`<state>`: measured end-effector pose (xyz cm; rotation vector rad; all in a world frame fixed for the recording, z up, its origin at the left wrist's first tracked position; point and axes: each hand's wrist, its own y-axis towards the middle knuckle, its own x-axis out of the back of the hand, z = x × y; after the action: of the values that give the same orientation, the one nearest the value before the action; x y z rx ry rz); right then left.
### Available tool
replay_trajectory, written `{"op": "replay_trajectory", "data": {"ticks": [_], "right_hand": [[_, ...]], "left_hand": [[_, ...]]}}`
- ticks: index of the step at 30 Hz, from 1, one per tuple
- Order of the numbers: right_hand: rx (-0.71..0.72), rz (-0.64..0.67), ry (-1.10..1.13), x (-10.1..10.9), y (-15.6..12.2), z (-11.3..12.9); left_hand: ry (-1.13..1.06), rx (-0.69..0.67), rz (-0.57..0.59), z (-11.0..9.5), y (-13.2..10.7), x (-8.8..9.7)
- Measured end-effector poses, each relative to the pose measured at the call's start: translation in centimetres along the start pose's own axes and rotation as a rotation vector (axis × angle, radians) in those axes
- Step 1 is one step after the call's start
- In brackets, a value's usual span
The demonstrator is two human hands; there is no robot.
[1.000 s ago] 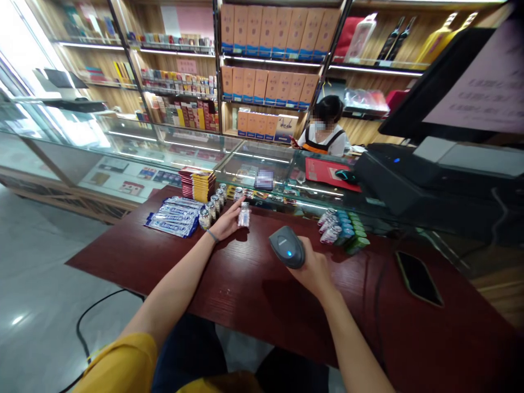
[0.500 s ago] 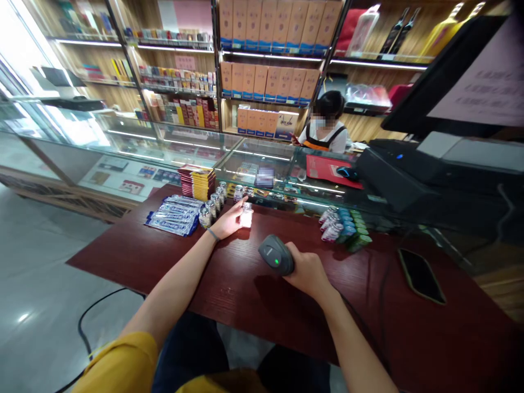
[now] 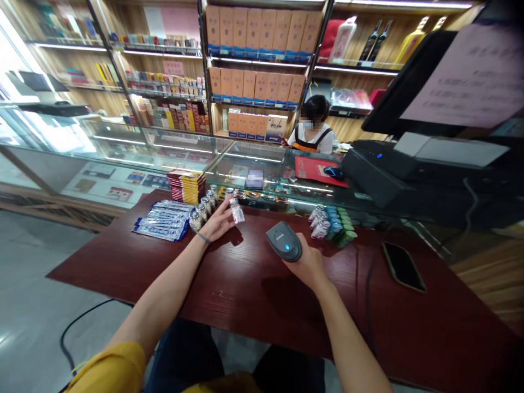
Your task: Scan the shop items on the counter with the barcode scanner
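Note:
My left hand (image 3: 218, 222) grips a small clear bottle (image 3: 236, 212) with a pale label and a metallic-looking cap, tilted just above the table. Beside that hand stands a row of similar small bottles (image 3: 200, 209). My right hand (image 3: 308, 261) is wrapped around the handle of a dark grey barcode scanner (image 3: 284, 242), whose head points toward the bottle and shows a blue light. To the right of the scanner are rows of small pink, blue and green containers (image 3: 333, 225).
Blue-and-white packets (image 3: 164, 220) and a stack of red and yellow packs (image 3: 186, 186) lie at the left of the dark red table (image 3: 229, 289). A phone (image 3: 404, 266) lies at right. Behind is a glass counter (image 3: 262, 150), a monitor (image 3: 446, 82) and a seated person (image 3: 313, 134).
The scanner's light has turned from green to blue, and the bright glow on the bottle is gone. The bottle now tilts differently in my left hand. The whole view has shifted slightly.

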<state>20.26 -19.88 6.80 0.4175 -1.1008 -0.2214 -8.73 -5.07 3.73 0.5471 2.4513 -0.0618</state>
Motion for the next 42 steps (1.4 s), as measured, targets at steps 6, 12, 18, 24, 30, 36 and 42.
{"op": "replay_trajectory", "data": {"ticks": [6, 12, 18, 24, 30, 36, 42], "right_hand": [[-0.153, -0.075, 0.206, 0.5, 0.2, -1.9], [-0.204, -0.244, 0.437, 2.0, 0.4, -5.5], [-0.364, -0.331, 0.595, 5.0, 0.2, -6.9], [-0.354, -0.466, 0.681, 6.8, -0.1, -7.9], [-0.377, -0.608, 0.663, 7.8, -0.2, -8.9], [-0.385, -0.69, 0.654, 8.8, -0.3, -9.2], [-0.387, -0.722, 0.672, 9.0, -0.6, -10.1]], "left_hand": [[0.249, -0.053, -0.052, 1.4, 0.4, -1.9], [0.509, -0.234, -0.013, 4.2, 1.6, -5.8], [0.559, -0.313, 0.005, 8.4, 2.9, -10.8], [0.614, -0.267, 0.1, 13.1, 4.1, -16.2], [0.705, -0.267, 0.121, 17.0, 5.2, -19.3], [0.765, -0.295, 0.105, 19.4, 6.0, -20.4], [0.922, -0.398, 0.108, 19.8, 6.0, -20.7]]}}
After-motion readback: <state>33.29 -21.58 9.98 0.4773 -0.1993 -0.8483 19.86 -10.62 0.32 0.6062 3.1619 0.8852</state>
